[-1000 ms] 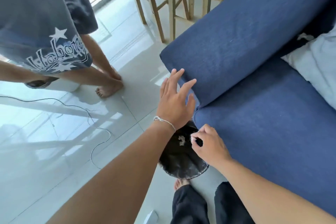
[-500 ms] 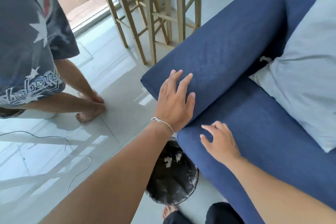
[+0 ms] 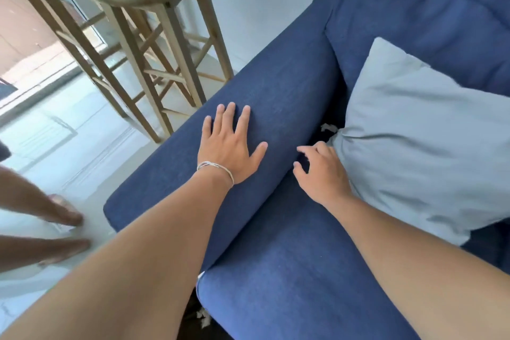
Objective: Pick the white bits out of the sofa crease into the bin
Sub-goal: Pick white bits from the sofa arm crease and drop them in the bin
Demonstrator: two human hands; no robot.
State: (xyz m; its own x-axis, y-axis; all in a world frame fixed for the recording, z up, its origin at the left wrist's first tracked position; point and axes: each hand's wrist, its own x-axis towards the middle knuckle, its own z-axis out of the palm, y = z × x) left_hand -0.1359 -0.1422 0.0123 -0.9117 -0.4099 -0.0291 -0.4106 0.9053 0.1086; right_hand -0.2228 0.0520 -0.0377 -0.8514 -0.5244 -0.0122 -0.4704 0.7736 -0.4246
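Left hand (image 3: 230, 150) lies flat, fingers spread, on the sofa armrest (image 3: 276, 102); right hand (image 3: 320, 171), loosely curled and empty, has white bits (image 3: 328, 128) at its 12 o'clock.

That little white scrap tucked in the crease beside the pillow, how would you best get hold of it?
Pinch the white scrap by its upturned, crumpled top edge, using thumb and forefinger. Come from the front along the crease, as the right hand is placed to do: the armrest walls off one side and the pillow crowds the other. It looks light and flimsy, so a gentle pinch probably suffices.

left hand (image 3: 230, 148) flat on armrest (image 3: 289, 85), right hand (image 3: 321, 171) near white bits (image 3: 328, 127)
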